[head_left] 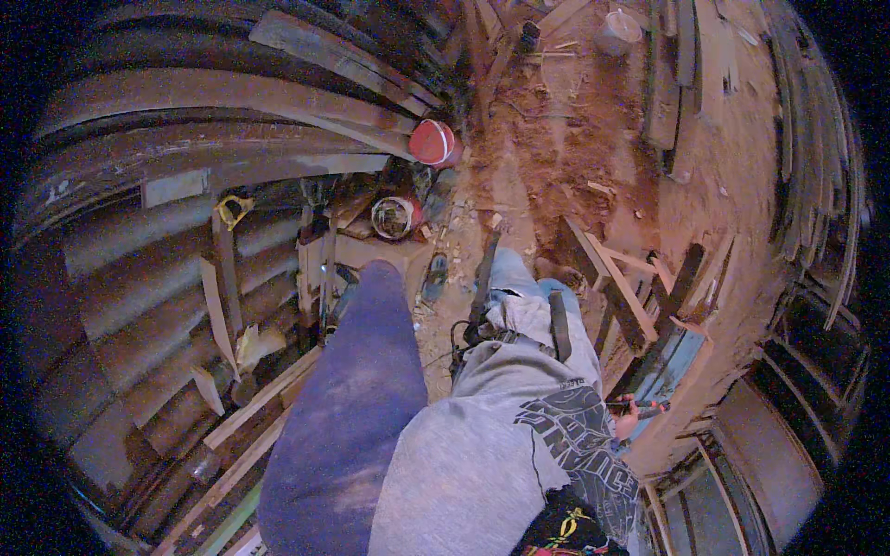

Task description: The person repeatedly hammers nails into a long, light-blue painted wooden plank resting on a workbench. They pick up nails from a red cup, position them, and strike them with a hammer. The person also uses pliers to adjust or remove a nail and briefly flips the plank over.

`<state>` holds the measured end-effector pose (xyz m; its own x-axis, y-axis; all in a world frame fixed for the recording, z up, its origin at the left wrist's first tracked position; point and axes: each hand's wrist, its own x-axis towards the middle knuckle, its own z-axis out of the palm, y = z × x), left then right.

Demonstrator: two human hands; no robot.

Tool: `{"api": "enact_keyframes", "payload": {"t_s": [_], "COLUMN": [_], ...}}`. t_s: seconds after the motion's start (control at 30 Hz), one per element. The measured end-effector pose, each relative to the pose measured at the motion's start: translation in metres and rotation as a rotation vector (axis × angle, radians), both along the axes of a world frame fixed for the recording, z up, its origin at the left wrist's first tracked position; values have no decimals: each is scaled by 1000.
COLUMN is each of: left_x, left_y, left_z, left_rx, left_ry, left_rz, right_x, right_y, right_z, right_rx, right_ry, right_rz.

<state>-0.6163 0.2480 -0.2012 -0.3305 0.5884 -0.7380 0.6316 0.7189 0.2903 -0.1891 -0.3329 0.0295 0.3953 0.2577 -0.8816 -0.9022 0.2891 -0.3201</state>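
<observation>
At the right, beside grey cloth with a dark print [579, 426], a bare hand that I take to be my right hand [625, 424] is closed around a slim black-and-red tool [644, 405]. Its exact kind is too small to make out. Just beyond the tool lies a pale blue board [677, 357] in a wooden frame. The forearm behind this hand is hidden. My left hand does not show. A bent leg in purple-blue cloth [348, 398] fills the lower middle, next to the grey cloth. Two dark bars, one of them a flat bar [560, 324], stick up there.
A red bucket [433, 143] and an open bucket with contents [396, 218] stand ahead. Farther off is a white bucket [619, 33]. Long planks [232, 102] are stacked at left. Lumber pieces [612, 283] lean at right. Reddish dirt [593, 148] and scraps cover the ground.
</observation>
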Motion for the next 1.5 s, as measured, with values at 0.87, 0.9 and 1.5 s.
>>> {"api": "enact_keyframes", "payload": {"t_s": [0.87, 0.9, 1.5], "left_x": [521, 525, 802], "left_y": [-202, -222, -277], "left_z": [276, 300, 238], "left_rx": [-754, -804, 683], "left_ry": [-1266, -1333, -263], "left_rz": [-1227, -1159, -1865], "right_x": [68, 69, -109], "right_y": [198, 202, -199], "right_z": [160, 172, 10], "right_rx": [-734, -746, -1968], "right_ry": [-931, -1019, -122], "right_rz": [557, 607, 362]}}
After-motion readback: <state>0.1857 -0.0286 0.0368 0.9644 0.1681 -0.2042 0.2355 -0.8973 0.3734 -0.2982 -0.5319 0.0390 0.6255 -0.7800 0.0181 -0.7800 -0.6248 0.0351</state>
